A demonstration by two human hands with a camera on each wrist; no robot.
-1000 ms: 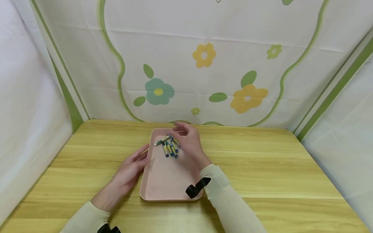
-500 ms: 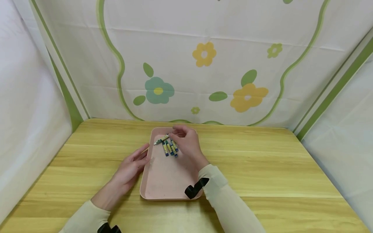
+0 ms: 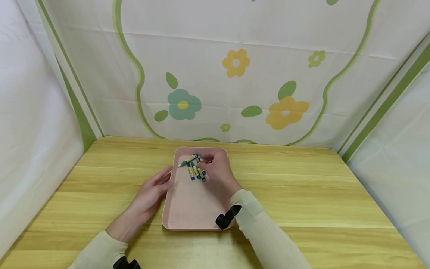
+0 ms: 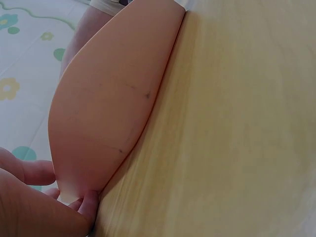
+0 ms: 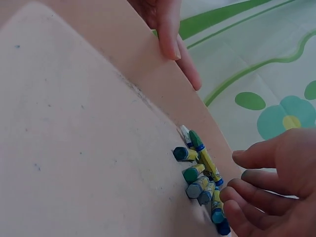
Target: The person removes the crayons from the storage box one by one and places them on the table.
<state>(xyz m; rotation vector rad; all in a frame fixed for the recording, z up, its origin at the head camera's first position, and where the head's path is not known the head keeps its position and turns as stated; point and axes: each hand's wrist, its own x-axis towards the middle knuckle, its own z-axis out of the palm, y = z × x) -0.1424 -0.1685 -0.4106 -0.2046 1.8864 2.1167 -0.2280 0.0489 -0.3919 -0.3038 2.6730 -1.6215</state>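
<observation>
A pink tray (image 3: 193, 211) lies on the wooden table (image 3: 302, 194). Several blue, green and yellow crayons (image 3: 195, 169) lie bunched at its far end, also shown in the right wrist view as crayons (image 5: 199, 178). My right hand (image 3: 215, 166) is lowered over them, its bent fingertips (image 5: 232, 205) touching the nearest blue crayons while the thumb stays apart above. My left hand (image 3: 155, 188) lies flat on the table with straight fingers against the tray's left rim (image 5: 148, 64). In the left wrist view its fingers (image 4: 34, 173) meet the tray's outer wall (image 4: 108, 98).
The near half of the tray holds nothing. A flowered white and green cloth (image 3: 235, 82) hangs behind the table and along both sides. Bare wood stretches left and right of the tray (image 3: 100, 179).
My right hand has come down from above the crayons until its fingertips rest on them. The left hand and the tray have stayed put.
</observation>
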